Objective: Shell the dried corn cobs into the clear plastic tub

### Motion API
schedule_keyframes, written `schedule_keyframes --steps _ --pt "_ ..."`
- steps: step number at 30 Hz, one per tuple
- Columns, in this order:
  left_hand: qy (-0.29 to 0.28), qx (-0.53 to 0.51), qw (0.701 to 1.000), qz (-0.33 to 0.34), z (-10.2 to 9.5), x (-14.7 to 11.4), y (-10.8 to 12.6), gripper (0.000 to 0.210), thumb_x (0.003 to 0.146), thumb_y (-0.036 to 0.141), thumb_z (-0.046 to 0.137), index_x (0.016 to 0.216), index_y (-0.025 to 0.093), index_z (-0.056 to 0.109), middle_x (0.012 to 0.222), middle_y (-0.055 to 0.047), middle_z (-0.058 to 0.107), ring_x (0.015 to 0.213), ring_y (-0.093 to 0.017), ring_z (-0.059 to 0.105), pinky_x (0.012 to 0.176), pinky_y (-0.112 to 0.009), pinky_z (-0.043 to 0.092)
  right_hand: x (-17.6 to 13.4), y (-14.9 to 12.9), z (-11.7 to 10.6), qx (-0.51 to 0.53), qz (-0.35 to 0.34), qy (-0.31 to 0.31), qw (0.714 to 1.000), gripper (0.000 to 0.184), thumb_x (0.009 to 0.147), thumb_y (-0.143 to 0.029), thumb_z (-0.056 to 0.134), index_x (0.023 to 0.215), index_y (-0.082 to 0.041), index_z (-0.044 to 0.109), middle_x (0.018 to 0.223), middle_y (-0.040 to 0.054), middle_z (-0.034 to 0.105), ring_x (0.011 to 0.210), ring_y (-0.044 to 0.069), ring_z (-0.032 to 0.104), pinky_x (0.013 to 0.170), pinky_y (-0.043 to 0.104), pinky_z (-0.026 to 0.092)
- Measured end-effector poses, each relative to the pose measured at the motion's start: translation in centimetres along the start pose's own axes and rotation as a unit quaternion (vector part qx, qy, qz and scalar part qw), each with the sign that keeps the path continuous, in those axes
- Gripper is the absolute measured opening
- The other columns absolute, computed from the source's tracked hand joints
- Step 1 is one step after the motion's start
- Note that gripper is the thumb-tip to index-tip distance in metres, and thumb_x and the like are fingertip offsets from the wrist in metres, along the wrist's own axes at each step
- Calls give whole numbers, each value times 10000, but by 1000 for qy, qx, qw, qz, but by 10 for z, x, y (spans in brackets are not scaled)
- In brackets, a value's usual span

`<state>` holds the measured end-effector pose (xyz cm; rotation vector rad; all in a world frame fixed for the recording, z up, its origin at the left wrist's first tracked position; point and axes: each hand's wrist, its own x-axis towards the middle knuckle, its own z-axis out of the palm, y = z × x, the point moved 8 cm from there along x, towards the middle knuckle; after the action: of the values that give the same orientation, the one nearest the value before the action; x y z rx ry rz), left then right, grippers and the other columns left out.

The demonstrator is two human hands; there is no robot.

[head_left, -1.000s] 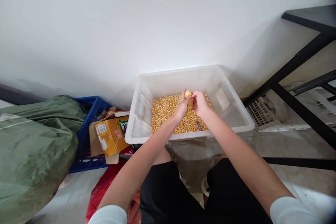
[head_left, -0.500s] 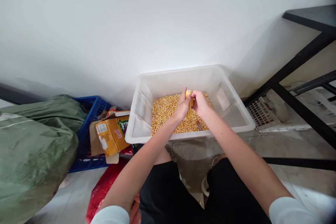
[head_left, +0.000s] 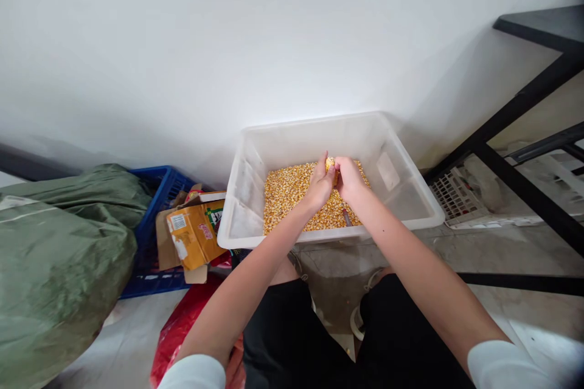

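Both my hands hold one corn cob (head_left: 330,163) over a white plastic bin (head_left: 231,209). My left hand (head_left: 320,187) wraps the cob from the left, thumb and fingers closed round it. From the right, my right hand (head_left: 349,179) grips the same cob with bent fingers; its fingertips are partly hidden. Only the cob's yellow top shows clearly between the hands. Below them, loose corn kernels (head_left: 289,194) cover the bin's floor. A small dark-handled tool (head_left: 347,217) lies on the kernels near the front wall; its kind is unclear.
Left of the bin stand a flattened orange carton (head_left: 196,240), a blue crate (head_left: 157,279) and a large green sack (head_left: 68,267). A red plastic bag (head_left: 176,331) lies on the floor. A black metal rack (head_left: 515,188) rises at the right, and a white wall is behind.
The cob has shifted slightly and less of it shows between my hands. My left hand has moved a little to the right, closer to the right hand.
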<state>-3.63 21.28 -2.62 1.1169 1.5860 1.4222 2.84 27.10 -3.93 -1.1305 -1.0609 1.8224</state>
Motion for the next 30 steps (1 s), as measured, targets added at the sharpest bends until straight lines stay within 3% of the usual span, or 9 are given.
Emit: schedule_keyframes --steps 7,10,13,15,17,19,21,24,30 --pt "-3 -3 1000 -8 5 -1 1 580 971 427 410 1516 249 320 1648 -28 200 1531 -183 124 1245 -359 92 -4 2 -7 60 11 60 996 238 455 -172 437 582 -235 246 542 -57 203 522 106 214 445 272 186" --pt "8 -36 999 -33 1 -3 3 544 973 406 411 1492 254 361 1636 -24 240 1528 -180 141 1243 -343 104 -5 2 -2 66 22 32 997 221 472 -161 446 567 -227 258 522 -58 232 502 99 227 436 264 192" --pt "28 -75 995 -58 -6 -5 2 488 973 375 413 1447 261 419 1587 -39 354 1496 -188 256 1230 -345 172 -8 1 6 60 48 -28 997 113 523 -176 463 561 -217 365 520 -47 346 494 107 325 440 254 258" --pt "52 -108 991 -60 -13 -4 2 452 972 350 408 1411 254 456 1527 -54 447 1441 -198 364 1210 -357 239 -10 -4 6 43 49 -45 997 47 581 -208 474 618 -203 503 596 -22 500 553 125 447 470 251 328" --pt "72 -141 986 -60 -19 -3 0 431 968 343 412 1381 240 480 1487 -64 494 1408 -204 414 1197 -368 273 -11 -10 0 15 31 -27 999 176 641 -249 489 740 -197 625 781 6 646 692 143 570 524 247 382" --pt "79 -164 981 -66 -21 -1 -4 422 963 352 428 1364 237 492 1491 -62 488 1421 -205 398 1201 -380 269 -11 -17 -7 -16 10 -1 1000 246 687 -285 514 844 -201 685 952 22 700 832 158 630 569 242 404" --pt "79 -173 979 -72 -22 0 -7 417 961 364 434 1358 249 496 1503 -48 476 1435 -207 378 1206 -396 262 -11 -22 -10 -37 -11 6 999 233 710 -298 543 850 -195 698 990 36 711 868 165 647 588 239 409" --pt "89 -165 980 -70 -25 1 -7 408 958 362 437 1345 252 505 1492 -41 489 1434 -210 377 1209 -403 255 -10 -28 -11 -56 -54 1 997 156 729 -271 529 730 -183 658 850 36 703 760 147 642 604 239 431" --pt "100 -156 980 -73 -29 0 -6 363 945 376 463 1269 239 551 1448 -39 530 1417 -225 398 1206 -388 261 -3 -35 -22 -119 -138 1 983 185 765 -217 458 592 -207 525 546 -10 557 526 133 526 559 256 412"
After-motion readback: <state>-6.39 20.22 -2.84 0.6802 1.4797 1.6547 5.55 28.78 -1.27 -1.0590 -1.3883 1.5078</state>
